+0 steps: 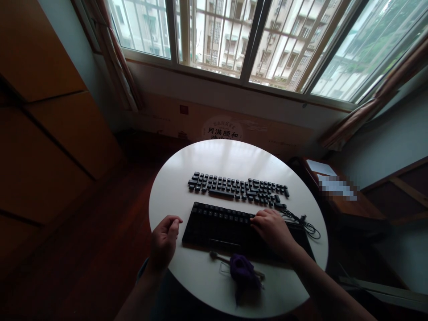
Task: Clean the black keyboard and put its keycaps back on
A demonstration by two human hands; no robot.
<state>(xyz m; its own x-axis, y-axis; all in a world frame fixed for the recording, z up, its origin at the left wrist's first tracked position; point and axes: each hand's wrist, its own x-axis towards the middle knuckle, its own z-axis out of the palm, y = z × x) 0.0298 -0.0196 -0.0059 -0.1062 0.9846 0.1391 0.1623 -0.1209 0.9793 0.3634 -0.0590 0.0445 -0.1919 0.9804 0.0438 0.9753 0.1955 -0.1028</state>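
Observation:
A black keyboard (210,229) lies on the round white table (174,178), with keycaps along its upper rows and a dark, bare lower area. My right hand (270,227) is over its upper right part, fingers bunched and touching the end of the keycap rows. Whatever its fingertips hold is hidden. Left of the keyboard, my left hand (165,236) is closed, thumb against curled fingers, its contents unseen. Loose black keycaps (222,183) are laid out in rows beyond the keyboard. Nearer me lie a brush (214,255), a purple cloth (241,267) and a thin wire piece (224,267).
A coiled black cable (309,228) lies by the table's right edge. Papers (321,168) rest on a brown wooden surface (354,209) to the right. An orange-brown cabinet (60,133) stands left, and barred windows (220,40) with curtains (117,58) are ahead.

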